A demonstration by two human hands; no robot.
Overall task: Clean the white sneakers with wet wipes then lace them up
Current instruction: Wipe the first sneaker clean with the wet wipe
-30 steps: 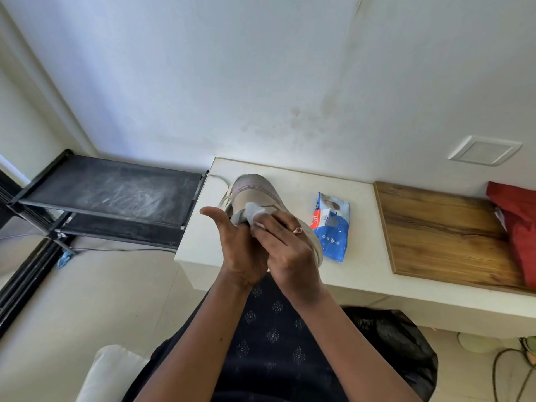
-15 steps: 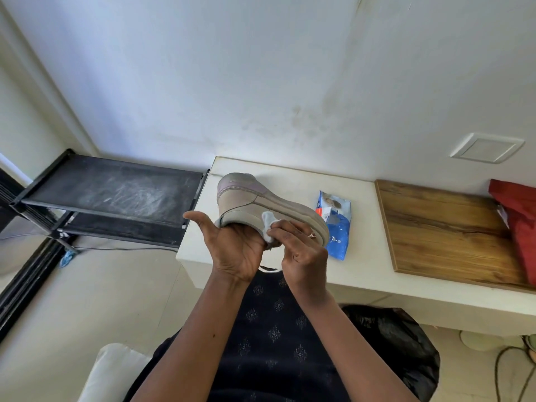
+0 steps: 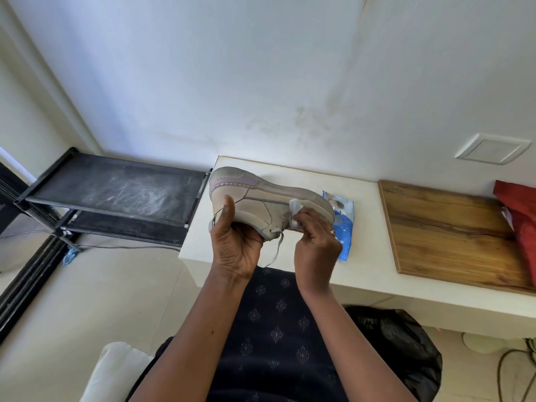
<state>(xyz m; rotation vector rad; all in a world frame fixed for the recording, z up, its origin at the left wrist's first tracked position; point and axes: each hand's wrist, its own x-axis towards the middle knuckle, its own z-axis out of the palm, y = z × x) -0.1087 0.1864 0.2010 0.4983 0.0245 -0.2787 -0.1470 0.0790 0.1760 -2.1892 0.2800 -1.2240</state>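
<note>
Your sneaker (image 3: 261,198) is greyish beige with a lilac band at the heel, and your wipe (image 3: 295,205) is white. At 3 o'clock from the sneaker, the packet (image 3: 343,224) is blue and white, the board (image 3: 441,227) is brown wood-grain and the cloth (image 3: 519,213) is red. Your garment (image 3: 275,329) is navy with pale diamond motifs.

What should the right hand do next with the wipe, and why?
Probably slide the wipe along the sneaker toward its heel: the right hand presses it near the toe end, the left hand grips the heel, and the side looks grey.
</note>
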